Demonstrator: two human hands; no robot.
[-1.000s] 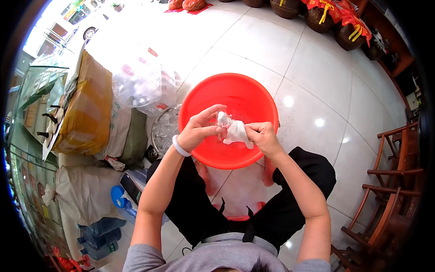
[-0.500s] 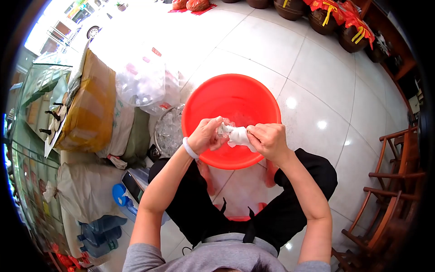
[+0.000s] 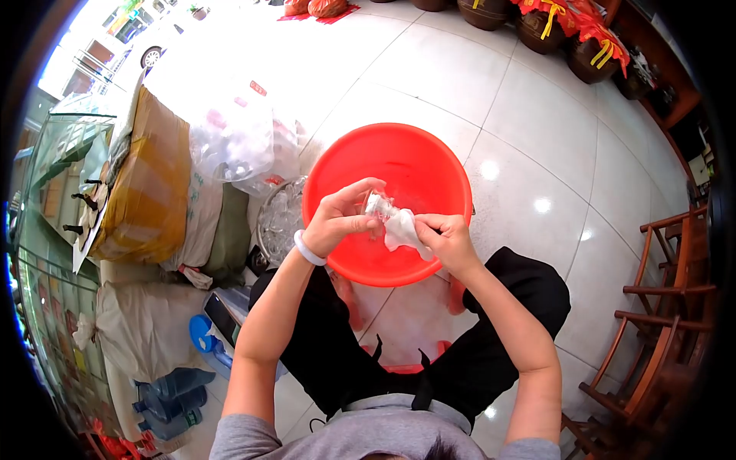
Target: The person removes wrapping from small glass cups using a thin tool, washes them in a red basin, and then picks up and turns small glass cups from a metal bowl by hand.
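My left hand point(image 3: 337, 220) is curled around a small clear glass vessel point(image 3: 371, 228), thumb on the near side and fingers on the far side. Its exact shape is partly hidden by the fingers. White cloth point(image 3: 408, 231) hangs from the pinched fingers of my right hand point(image 3: 454, 244), and its other end reaches into the glass. Both hands are over a red plastic basin point(image 3: 345, 165) standing on the floor between my feet. Left of the basin, a round metal bowl point(image 3: 263, 231) holds several clear glass pieces.
Clear plastic bags point(image 3: 234, 146) lie beyond the bowl. A taped carton point(image 3: 157, 176), sacks point(image 3: 138, 314) and a glass cabinet point(image 3: 61, 307) line the left. Wooden stools point(image 3: 667, 307) stand at right, dark jars point(image 3: 540, 34) at the far right.
The left fingers have spread wider around the glass. My right hand has shifted slightly down from its tighter grip, and more of the cloth shows hanging loose.
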